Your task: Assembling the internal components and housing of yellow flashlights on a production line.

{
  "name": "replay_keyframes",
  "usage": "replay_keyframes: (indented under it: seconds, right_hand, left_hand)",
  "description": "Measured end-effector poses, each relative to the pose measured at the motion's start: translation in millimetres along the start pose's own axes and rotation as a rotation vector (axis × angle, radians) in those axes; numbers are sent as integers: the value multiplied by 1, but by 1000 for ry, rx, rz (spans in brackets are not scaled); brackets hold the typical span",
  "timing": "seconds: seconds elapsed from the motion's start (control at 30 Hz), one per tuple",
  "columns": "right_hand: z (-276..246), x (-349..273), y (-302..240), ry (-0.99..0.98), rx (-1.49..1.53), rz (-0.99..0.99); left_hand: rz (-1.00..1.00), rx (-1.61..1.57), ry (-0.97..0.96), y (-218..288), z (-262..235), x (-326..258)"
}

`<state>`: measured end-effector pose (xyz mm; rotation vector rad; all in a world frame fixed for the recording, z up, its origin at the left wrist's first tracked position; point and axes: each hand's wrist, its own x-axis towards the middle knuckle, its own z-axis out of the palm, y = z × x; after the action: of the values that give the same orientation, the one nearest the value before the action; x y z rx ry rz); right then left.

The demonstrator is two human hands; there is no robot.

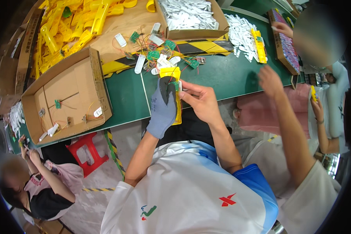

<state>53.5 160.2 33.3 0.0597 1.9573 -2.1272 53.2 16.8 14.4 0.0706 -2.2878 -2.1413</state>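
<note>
From my end, I have the grey-gloved left hand (162,107) wrapped around a long yellow housing (170,72), which shows above and below the grip. The right hand (202,102) meets it from the right, thumb and forefinger at a small green board (176,85) against the housing; I can't tell whether they pinch it or only press. Just beyond the grip lies a tangle of wired boards (153,55). Left of it sits a shallow cardboard box (101,74); beyond and to the right, a heap of white pieces (243,43).
</note>
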Motion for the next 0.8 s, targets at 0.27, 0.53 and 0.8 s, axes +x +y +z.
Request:
replay_keyframes:
  seconds: [0.27, 0.53, 0.8]
  right_hand:
    - [-9, 9, -6, 17, 1, 50]
    - [-6, 2, -5, -4, 31, 139]
    - [3, -1, -1, 22, -301, -266]
  left_hand:
    - [97, 126, 1, 2, 0, 3]
    - [141, 109, 7, -6, 2, 1]
    - [108, 94, -19, -3, 2, 5]
